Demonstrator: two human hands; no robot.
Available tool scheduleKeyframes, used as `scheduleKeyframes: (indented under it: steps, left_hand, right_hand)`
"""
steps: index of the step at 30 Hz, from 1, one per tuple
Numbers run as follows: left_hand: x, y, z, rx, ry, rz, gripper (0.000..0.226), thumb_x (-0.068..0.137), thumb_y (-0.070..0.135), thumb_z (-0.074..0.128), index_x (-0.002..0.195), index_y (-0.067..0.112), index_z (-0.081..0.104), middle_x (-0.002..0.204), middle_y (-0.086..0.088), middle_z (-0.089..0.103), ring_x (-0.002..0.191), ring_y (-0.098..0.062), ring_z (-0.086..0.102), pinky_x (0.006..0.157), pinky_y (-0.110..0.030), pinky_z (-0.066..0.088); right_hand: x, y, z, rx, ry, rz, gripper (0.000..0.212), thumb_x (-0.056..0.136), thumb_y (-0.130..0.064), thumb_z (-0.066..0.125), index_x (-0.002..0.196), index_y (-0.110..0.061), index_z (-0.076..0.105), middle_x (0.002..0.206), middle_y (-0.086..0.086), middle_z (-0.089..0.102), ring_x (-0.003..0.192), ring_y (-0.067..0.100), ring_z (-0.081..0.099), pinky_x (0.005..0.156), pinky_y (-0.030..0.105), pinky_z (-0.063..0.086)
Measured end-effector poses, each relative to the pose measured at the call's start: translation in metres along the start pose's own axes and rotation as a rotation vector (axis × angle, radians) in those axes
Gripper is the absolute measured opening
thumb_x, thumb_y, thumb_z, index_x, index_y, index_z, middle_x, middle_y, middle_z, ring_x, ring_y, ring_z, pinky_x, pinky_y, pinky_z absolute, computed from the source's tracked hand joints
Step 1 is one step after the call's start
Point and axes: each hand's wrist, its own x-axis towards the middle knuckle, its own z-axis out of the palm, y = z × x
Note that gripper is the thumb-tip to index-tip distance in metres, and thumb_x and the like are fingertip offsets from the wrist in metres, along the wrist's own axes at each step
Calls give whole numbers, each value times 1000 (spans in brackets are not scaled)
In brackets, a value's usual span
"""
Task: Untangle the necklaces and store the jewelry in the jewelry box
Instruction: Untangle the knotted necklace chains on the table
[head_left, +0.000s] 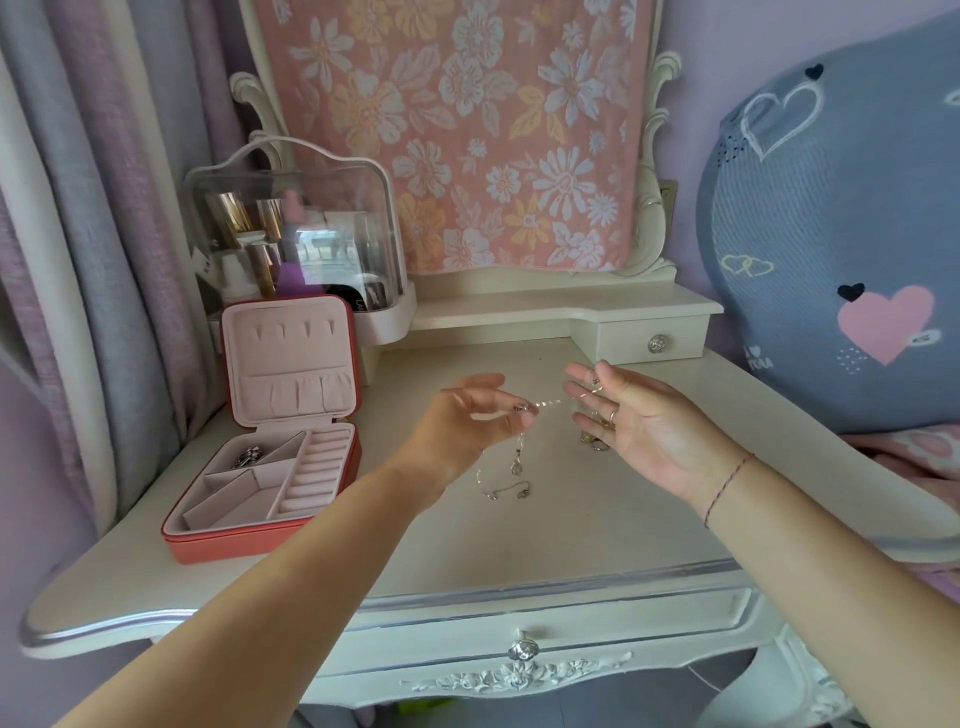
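Above the dressing table (571, 530), a thin necklace (548, 404) is held stretched between the two hands, and its pendant (517, 464) is left hanging below the left hand (467, 421), whose curled fingers are pinched on the chain. The right hand (644, 421) is presented palm inward with its fingers largely extended; the chain ends at its fingertips, but a grip cannot be confirmed. The jewelry box (208, 545) is set open at the table's left, and loose silver pieces (501, 491) are laid on the tabletop below the hands.
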Motion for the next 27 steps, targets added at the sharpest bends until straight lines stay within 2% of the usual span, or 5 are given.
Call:
scheduleKeyframes:
  steps: [7,10,14,22,27]
  left_hand:
    - [1,12,-9,-181,48,-26,13,85,26,71,91,14,72,87,0,71,83,-7,64,94,-27,43]
    - [2,13,-8,-263,12,-35,10,88,24,66,87,15,71,81,3,71,83,-11,64,93,-29,44]
    - [2,14,-6,-310,-13,-47,11,90,21,64,85,15,70,78,5,71,78,-8,63,87,-26,46]
    - [5,23,0,-309,-25,-45,15,94,20,60,82,14,68,77,3,68,75,-9,61,84,-25,46]
    - [6,27,1,-290,-36,-19,17,95,19,58,80,16,67,77,3,65,73,-9,58,80,-24,46]
  right_hand:
    - [-9,7,-2,34,-74,26,58,50,-48,90,89,-19,58,121,11,67,110,22,65,85,31,54]
    - [-14,9,4,-25,3,65,18,79,-32,66,82,-20,54,103,13,72,82,17,70,71,25,50]
    - [-16,6,13,-372,162,63,18,94,-27,56,82,-14,54,55,3,59,41,11,43,43,19,33]
    - [-13,-7,38,-649,158,-232,6,88,-18,66,86,-21,71,52,-23,54,53,-4,47,56,11,34]
    - [-12,-10,47,-666,152,-287,14,83,-18,73,75,-28,71,71,-13,65,70,1,57,67,10,43]
